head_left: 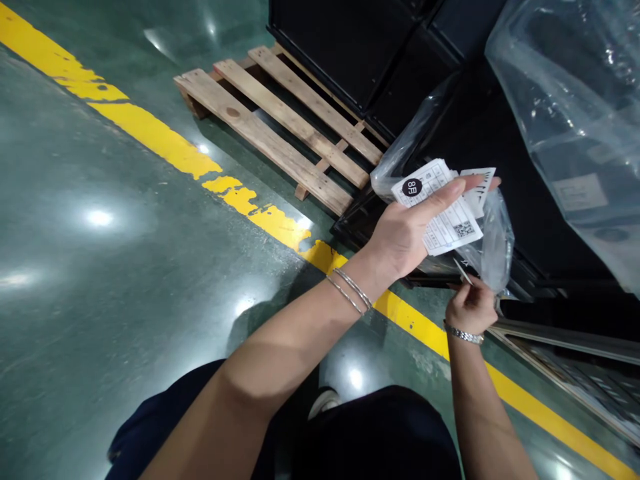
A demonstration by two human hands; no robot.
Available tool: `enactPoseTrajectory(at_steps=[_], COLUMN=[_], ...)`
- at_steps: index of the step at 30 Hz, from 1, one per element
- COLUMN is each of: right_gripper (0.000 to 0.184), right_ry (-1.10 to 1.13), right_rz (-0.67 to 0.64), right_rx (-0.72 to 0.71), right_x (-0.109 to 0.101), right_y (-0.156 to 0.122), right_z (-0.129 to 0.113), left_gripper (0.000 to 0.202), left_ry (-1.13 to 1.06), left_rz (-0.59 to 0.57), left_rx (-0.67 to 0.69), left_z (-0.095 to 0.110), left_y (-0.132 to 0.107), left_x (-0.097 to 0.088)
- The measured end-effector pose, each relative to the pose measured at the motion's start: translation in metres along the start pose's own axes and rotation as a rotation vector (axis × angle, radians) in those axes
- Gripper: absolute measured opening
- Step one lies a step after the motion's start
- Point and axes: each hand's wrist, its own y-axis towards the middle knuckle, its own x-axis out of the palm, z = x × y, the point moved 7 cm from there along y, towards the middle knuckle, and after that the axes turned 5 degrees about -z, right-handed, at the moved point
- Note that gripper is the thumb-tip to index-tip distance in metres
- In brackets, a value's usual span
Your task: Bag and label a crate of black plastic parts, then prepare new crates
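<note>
My left hand (407, 230), with thin bangles at the wrist, is closed on a stack of printed paper labels (443, 217). The top label bears a black round mark and a square code; more paper shows beyond the fingers. Lower and to the right, my right hand (473, 307) pinches the edge of a thin white card or label (463, 272), seen nearly edge-on. Right beside that hand hangs a clear plastic bag or wrap (497, 243), against the black crates; whether the fingers touch it I cannot tell.
Large black crates (345, 47) stand on a wooden pallet (280, 127) ahead. Clear plastic sheeting (565, 100) drapes over the dark stack at right. A framed panel or rack (575, 360) lies low at right. A worn yellow line (165, 143) crosses the glossy green floor.
</note>
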Motion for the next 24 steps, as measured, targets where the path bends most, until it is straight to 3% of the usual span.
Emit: enactPoseTrajectory(at_steps=[5, 11, 14, 17, 20, 22, 24], right_gripper=[0.031, 0.038, 0.046, 0.044, 0.041, 0.041, 0.041], right_ry=[-0.07, -0.335, -0.373, -0.394, -0.382, -0.321, -0.246], right_rz=[-0.01, -0.151, -0.19, -0.223, -0.25, -0.279, -0.314], right_rx=[-0.082, 0.099, 0.115, 0.062, -0.037, -0.063, -0.062], right_x=[0.006, 0.021, 0.024, 0.021, 0.015, 0.012, 0.013], right_y=[-0.004, -0.004, 0.005, 0.015, 0.023, 0.026, 0.028], right_z=[-0.005, 0.011, 0.013, 0.01, 0.01, 0.015, 0.023], left_gripper=[0.024, 0.02, 0.021, 0.018, 0.02, 0.022, 0.021], left_ry=[0.051, 0.065, 0.072, 0.193, 0.386, 0.652, 1.012], left_rz=[-0.011, -0.019, -0.024, 0.038, 0.184, 0.274, 0.194], left_rx=[0.027, 0.052, 0.067, 0.037, -0.006, -0.059, -0.142], left_z=[-0.001, -0.001, -0.001, -0.003, -0.008, -0.015, -0.033], left_y=[0.004, 0.004, 0.002, -0.003, -0.019, -0.036, -0.048], left_x=[-0.004, 0.001, 0.0, -0.023, -0.071, -0.102, -0.114])
